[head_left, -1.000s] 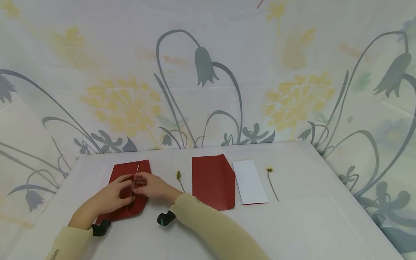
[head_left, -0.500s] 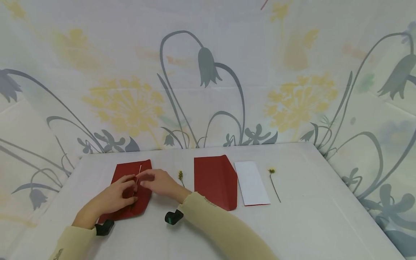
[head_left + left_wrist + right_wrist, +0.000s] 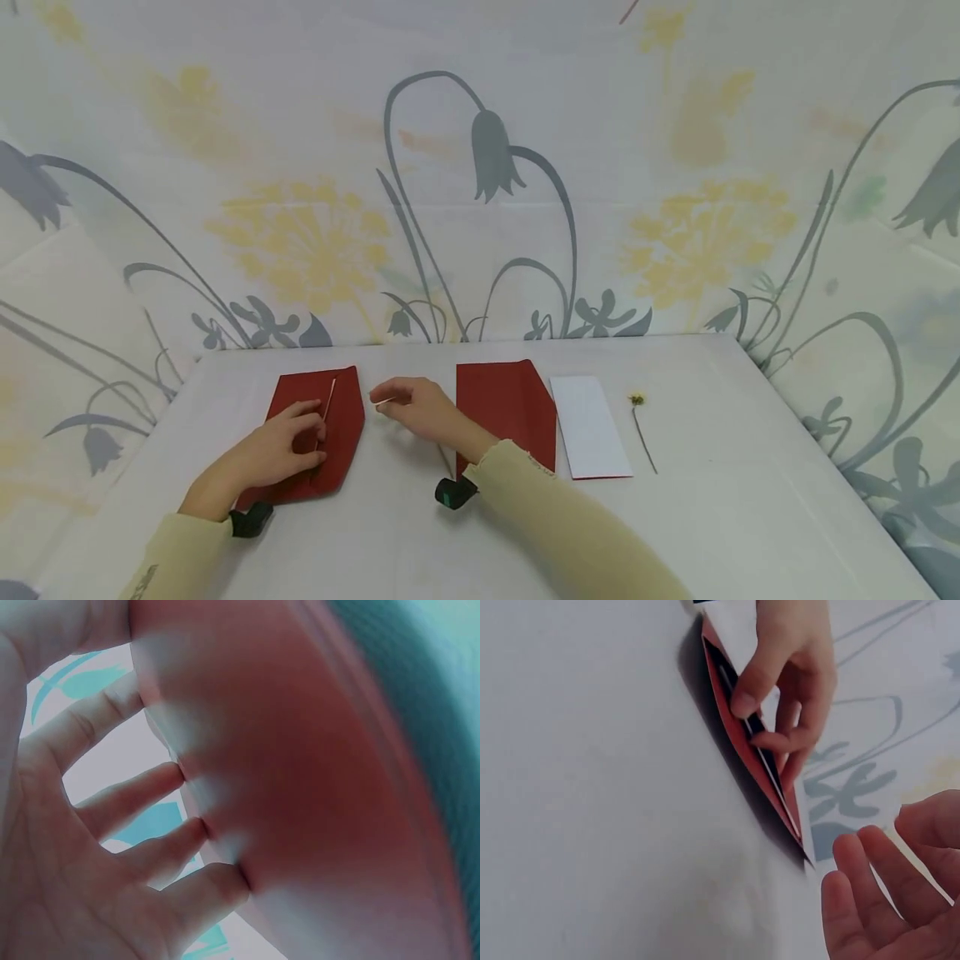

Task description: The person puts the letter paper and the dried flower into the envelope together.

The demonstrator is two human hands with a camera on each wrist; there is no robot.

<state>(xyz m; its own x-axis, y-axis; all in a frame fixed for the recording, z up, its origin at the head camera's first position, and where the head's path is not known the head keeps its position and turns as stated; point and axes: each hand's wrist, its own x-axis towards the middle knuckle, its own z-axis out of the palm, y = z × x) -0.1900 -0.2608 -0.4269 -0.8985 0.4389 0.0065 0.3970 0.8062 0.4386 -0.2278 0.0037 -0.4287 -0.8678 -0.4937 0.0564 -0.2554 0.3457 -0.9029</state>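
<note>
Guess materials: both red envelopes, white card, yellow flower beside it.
Left envelope, right envelope: likely matte paper; visible folds, thin edge on the left one.
White card: probably matte paper or cardstock; straight edges, no glare.
Yellow flower: perhaps dried plant, dull; thin bare stem, though artificial remains possible.

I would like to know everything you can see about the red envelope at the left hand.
The red envelope looks like paper, plain and uniformly coloured. It lies slightly turned on the white table, its flap, with slanted ends, pointing to the right. A thin white edge, perhaps of a card, shows along the opening, which gapes in the right wrist view. The left hand grips it there with thumb and fingers, covering its middle.
</note>
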